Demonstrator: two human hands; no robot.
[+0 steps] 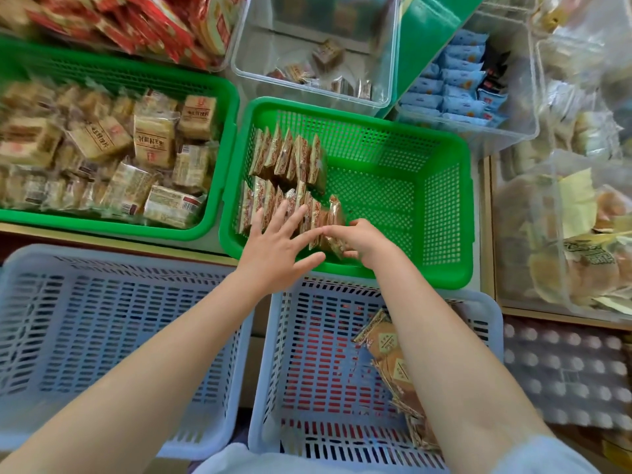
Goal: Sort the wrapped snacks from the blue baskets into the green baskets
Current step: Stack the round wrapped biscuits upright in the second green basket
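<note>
At the far left a green basket (pixel 219 107) is heaped with tan wrapped cakes (pixel 154 142) lying every way. Below it a pale blue basket (pixel 44 268) shows only its slotted floor. The middle green basket (pixel 444 213) holds flat brown snack packets (pixel 290 155) standing on edge in two rows along its left wall, their faces turned toward that wall and the rows running toward its right wall. The left hand (pixel 277 248) rests on the near row, fingers straight and spread. The right hand (pixel 359 242) pinches the last packet (pixel 333 230) at that row's right end, upright. The near blue basket (pixel 270 336) keeps several packets (pixel 390 350) flat against its right wall.
</note>
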